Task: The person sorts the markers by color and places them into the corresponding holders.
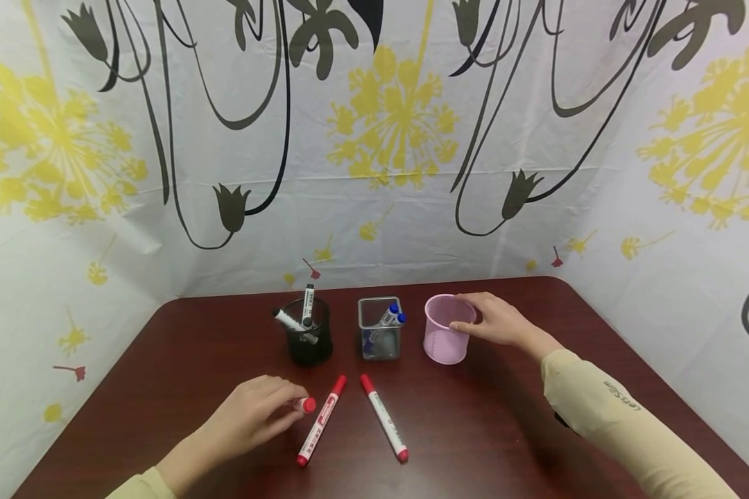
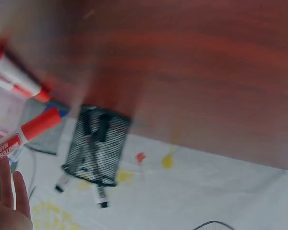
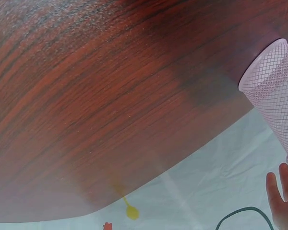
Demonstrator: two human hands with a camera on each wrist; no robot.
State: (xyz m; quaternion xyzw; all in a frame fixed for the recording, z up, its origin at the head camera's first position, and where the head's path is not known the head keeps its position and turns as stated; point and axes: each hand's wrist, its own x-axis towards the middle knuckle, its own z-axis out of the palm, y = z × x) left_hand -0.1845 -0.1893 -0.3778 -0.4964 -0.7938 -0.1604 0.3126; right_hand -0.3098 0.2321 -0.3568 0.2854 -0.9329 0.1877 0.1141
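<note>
My left hand (image 1: 250,416) pinches a red whiteboard marker (image 1: 308,405) above the near left of the table. In the left wrist view that marker's red cap (image 2: 41,123) and printed white barrel stick out past the fingers. Farther back on the right, my right hand (image 1: 493,320) holds a pink mesh pen cup (image 1: 446,345) by its rim, thumb toward the front and fingers across the far side. The cup stands upright; its mesh wall (image 3: 278,96) shows in the right wrist view. Two more red markers, one (image 1: 322,421) nearer the left hand and another (image 1: 383,418), lie between the hands.
A black mesh cup (image 1: 312,350) with several black markers stands at the back left. Beside it, a square grey mesh holder (image 1: 383,346) contains blue-capped markers (image 1: 390,315). Behind the dark red wooden table (image 1: 474,430) hangs a flower-patterned white sheet (image 1: 349,235).
</note>
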